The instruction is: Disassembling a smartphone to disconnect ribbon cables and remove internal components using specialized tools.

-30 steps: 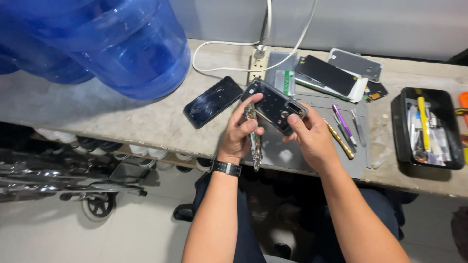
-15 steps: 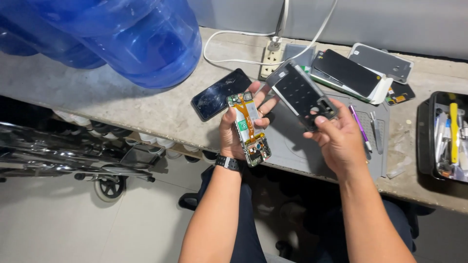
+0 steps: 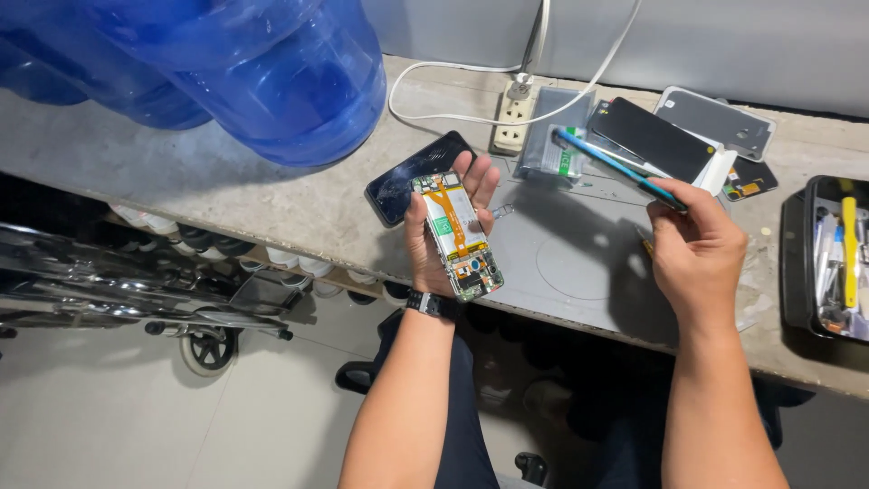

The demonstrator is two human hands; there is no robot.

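Observation:
My left hand [image 3: 444, 226] holds an opened phone body [image 3: 457, 235], its insides facing up with an orange flex cable and a green board showing. My right hand [image 3: 697, 254] pinches the detached back cover [image 3: 620, 169], seen edge-on as a thin blue-edged panel tilted up to the left. Both are held above the front edge of the grey work mat [image 3: 579, 263]. A dark phone with a cracked screen [image 3: 412, 177] lies on the bench just behind my left hand.
Large blue water jugs [image 3: 272, 63] stand at the back left. A power strip [image 3: 514, 113] with white cables, several phones and covers [image 3: 665, 136] lie at the back. A black tool tray [image 3: 828, 258] sits at the right. Below the bench is a wheeled cart [image 3: 181, 308].
The back cover has come off the phone body. My right hand has carried it up and to the right, turning it edge-on, while my left hand keeps the open body.

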